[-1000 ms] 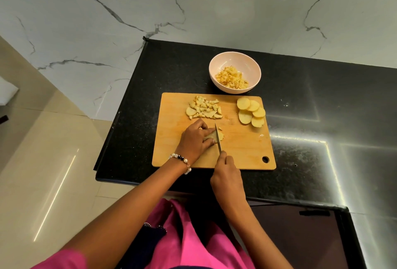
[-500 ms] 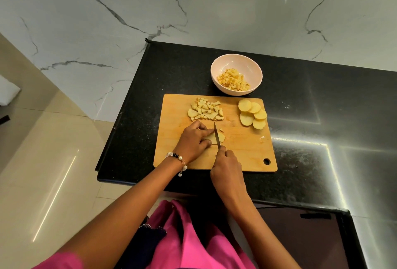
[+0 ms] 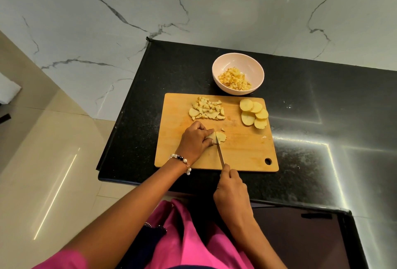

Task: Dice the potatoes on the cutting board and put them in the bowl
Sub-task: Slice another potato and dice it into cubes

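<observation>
A wooden cutting board lies on the black counter. My left hand holds down a potato slice with curled fingers near the board's middle. My right hand grips a knife by its handle, off the board's near edge; the blade tip rests on the slice. A pile of diced potato sits at the board's far left. Several round potato slices overlap at its far right. A pale pink bowl beyond the board holds diced potato.
The black counter stretches to the right of the board, with bright light reflections on it. Its left edge drops to a tiled floor. A marble wall rises behind the bowl. A dark panel sits at the near right.
My right hand has pulled the knife back toward me, so the blade now lies drawn across the slice with the hand off the board's edge. My left hand stays on the slice.
</observation>
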`<state>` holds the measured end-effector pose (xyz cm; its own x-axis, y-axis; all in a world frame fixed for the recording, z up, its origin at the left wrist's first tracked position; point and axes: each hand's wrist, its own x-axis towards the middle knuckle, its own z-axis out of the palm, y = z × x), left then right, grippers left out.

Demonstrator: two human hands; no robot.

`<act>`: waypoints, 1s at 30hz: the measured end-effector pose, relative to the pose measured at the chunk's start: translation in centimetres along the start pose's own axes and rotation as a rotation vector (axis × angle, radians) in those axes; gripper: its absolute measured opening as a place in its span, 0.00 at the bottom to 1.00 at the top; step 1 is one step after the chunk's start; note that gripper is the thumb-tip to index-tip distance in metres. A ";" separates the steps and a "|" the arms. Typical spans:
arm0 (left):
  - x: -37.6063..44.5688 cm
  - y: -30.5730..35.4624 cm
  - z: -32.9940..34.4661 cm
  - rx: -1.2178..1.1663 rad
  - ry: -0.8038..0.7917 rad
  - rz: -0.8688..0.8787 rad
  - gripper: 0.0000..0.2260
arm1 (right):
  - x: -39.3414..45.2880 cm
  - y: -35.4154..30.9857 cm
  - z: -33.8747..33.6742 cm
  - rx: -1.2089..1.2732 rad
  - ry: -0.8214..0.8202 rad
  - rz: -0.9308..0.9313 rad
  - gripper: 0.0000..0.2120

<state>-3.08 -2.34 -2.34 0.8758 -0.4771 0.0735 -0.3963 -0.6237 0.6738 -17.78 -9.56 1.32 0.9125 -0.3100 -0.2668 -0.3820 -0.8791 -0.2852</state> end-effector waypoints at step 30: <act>0.7 0.2 -1.7 0.101 -0.086 -0.086 0.17 | 0.7 -0.5 -1.2 0.095 0.041 -0.014 0.22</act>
<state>-2.12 -1.74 -0.94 0.8827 -0.4676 -0.0474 -0.3501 -0.7214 0.5975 -16.78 -9.73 2.42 0.9223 -0.3141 -0.2252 -0.3796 -0.8456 -0.3752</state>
